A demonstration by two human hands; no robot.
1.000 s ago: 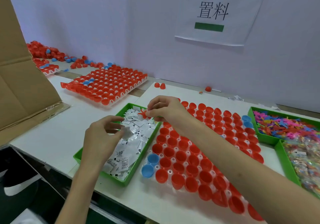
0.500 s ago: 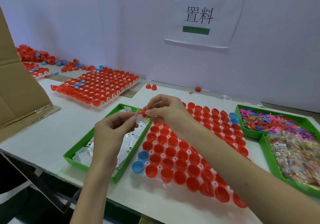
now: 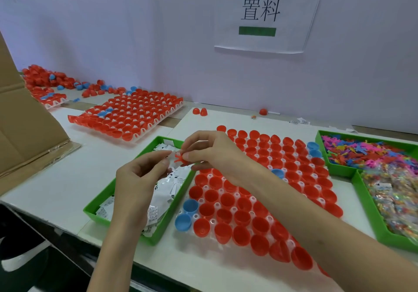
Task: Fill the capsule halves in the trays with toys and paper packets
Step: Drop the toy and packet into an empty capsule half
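My left hand (image 3: 140, 178) pinches a packet (image 3: 168, 161) between thumb and fingertips. My right hand (image 3: 210, 153) pinches a small orange toy (image 3: 179, 157) the same way. The two meet in the air, touching or nearly so, above the far end of the packet tray (image 3: 92, 213) and just beside the capsule tray (image 3: 211, 222) on the bench (image 3: 74, 178).

The red halves (image 3: 227, 200) nearest me look empty, so I judge this tray is barely started. The step, I think, is pairing toy and packet in one hand. To do it well I should lay the packet flat against the toy and take both in the right pinch. I should check I have only one packet, since they may cling. Then I lower them right into one half before letting go, so the light paper cannot flutter out or land across two halves.
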